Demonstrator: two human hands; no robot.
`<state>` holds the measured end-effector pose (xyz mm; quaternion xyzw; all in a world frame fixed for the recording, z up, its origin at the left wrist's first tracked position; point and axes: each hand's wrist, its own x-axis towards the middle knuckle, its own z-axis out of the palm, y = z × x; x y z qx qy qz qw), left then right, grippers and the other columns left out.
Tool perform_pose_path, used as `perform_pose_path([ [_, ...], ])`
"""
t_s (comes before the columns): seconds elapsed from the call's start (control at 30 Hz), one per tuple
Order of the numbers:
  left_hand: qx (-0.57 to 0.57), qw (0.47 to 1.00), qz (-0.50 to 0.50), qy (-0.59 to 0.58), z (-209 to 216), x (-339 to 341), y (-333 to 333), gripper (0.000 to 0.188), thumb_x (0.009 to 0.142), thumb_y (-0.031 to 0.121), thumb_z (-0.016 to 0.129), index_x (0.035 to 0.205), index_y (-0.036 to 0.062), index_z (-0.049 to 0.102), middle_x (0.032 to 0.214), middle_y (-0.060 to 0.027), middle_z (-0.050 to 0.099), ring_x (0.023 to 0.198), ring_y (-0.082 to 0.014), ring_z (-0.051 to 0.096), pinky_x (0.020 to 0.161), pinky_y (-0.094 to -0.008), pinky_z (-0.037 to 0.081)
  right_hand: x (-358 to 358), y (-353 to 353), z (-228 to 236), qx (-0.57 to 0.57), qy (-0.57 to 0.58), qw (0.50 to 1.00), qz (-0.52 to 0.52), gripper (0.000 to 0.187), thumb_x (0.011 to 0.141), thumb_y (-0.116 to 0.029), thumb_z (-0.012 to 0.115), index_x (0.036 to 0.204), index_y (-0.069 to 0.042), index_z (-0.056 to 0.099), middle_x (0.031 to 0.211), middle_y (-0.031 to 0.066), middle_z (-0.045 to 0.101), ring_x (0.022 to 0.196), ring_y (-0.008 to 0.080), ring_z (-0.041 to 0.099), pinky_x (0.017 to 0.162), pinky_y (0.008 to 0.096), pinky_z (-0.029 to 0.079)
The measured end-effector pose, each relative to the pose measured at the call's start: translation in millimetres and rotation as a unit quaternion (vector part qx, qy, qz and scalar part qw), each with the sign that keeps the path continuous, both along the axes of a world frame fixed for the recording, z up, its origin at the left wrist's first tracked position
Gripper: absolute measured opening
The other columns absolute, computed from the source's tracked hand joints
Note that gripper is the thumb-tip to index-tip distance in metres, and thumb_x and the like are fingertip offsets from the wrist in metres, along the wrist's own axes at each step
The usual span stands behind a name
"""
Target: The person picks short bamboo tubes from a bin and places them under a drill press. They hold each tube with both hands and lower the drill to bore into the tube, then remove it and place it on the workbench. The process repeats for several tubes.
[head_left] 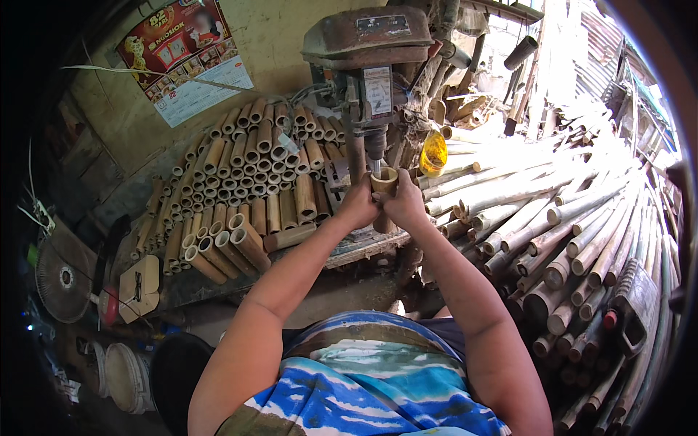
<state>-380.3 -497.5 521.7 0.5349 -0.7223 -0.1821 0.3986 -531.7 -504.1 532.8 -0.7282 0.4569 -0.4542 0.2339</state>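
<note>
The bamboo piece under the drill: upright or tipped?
Upright: the bamboo piece shows its open end facing up at the drill, left hand and right hand around it.

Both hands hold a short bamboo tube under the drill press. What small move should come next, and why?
Probably raise the bamboo tube a little onto the drill bit: the left hand and right hand hold it upright, its open end just below the bit.

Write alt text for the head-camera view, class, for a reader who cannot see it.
A person's left hand and right hand together grip a short bamboo tube upright under the spindle of a rusty drill press. A stack of cut bamboo tubes lies to the left against the wall; long bamboo poles pile up on the right.
</note>
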Motion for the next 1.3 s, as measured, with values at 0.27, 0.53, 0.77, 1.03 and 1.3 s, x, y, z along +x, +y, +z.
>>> perform_pose_path([
  [0.27, 0.019, 1.000, 0.015, 0.013, 6, 7, 15, 0.058, 0.086, 0.012, 0.067, 0.138, 0.0033, 0.043, 0.123, -0.0270, 0.063, 0.117, -0.0444, 0.061, 0.096, -0.0468, 0.049, 8, 8, 2, -0.032, 0.020, 0.999, -0.008, 0.056, 0.080, -0.022, 0.080, 0.120, -0.001, 0.046, 0.105, 0.0298, 0.067, 0.104, 0.0502, 0.062, 0.085, 0.0533, 0.051],
  [0.53, 0.024, 0.999, 0.025, 0.020, 6, 17, 20, 0.059, 0.087, 0.016, 0.069, 0.138, 0.0053, 0.042, 0.122, -0.0272, 0.064, 0.116, -0.0448, 0.061, 0.095, -0.0475, 0.049, 19, 11, 4, -0.039, 0.023, 0.999, -0.003, 0.056, 0.080, -0.020, 0.080, 0.120, -0.001, 0.045, 0.103, 0.0298, 0.067, 0.103, 0.0504, 0.063, 0.084, 0.0539, 0.051],
  [0.77, 0.040, 0.998, 0.037, 0.020, 14, 24, 26, 0.055, 0.089, 0.017, 0.065, 0.137, 0.0059, 0.042, 0.121, -0.0285, 0.064, 0.114, -0.0469, 0.061, 0.093, -0.0492, 0.050, 30, 5, 0, -0.068, 0.026, 0.997, -0.010, 0.052, 0.079, -0.018, 0.079, 0.115, -0.002, 0.045, 0.101, 0.0300, 0.067, 0.101, 0.0509, 0.063, 0.083, 0.0550, 0.051],
  [1.03, 0.018, 0.999, 0.033, 0.031, 13, 33, 14, 0.056, 0.087, 0.015, 0.067, 0.137, 0.0059, 0.043, 0.120, -0.0269, 0.065, 0.114, -0.0463, 0.061, 0.092, -0.0495, 0.051, 39, -5, 3, -0.086, 0.041, 0.995, -0.020, 0.055, 0.079, -0.022, 0.082, 0.113, -0.001, 0.044, 0.100, 0.0302, 0.066, 0.101, 0.0517, 0.062, 0.083, 0.0551, 0.050],
  [1.3, -0.037, 0.999, 0.016, 0.018, 4, 29, -8, 0.050, 0.086, 0.012, 0.065, 0.131, 0.0050, 0.045, 0.108, -0.0287, 0.068, 0.103, -0.0476, 0.064, 0.084, -0.0517, 0.051, 33, -10, 14, -0.043, 0.043, 0.998, -0.019, 0.054, 0.078, -0.020, 0.081, 0.108, 0.002, 0.042, 0.097, 0.0307, 0.064, 0.097, 0.0517, 0.062, 0.083, 0.0559, 0.049],
])
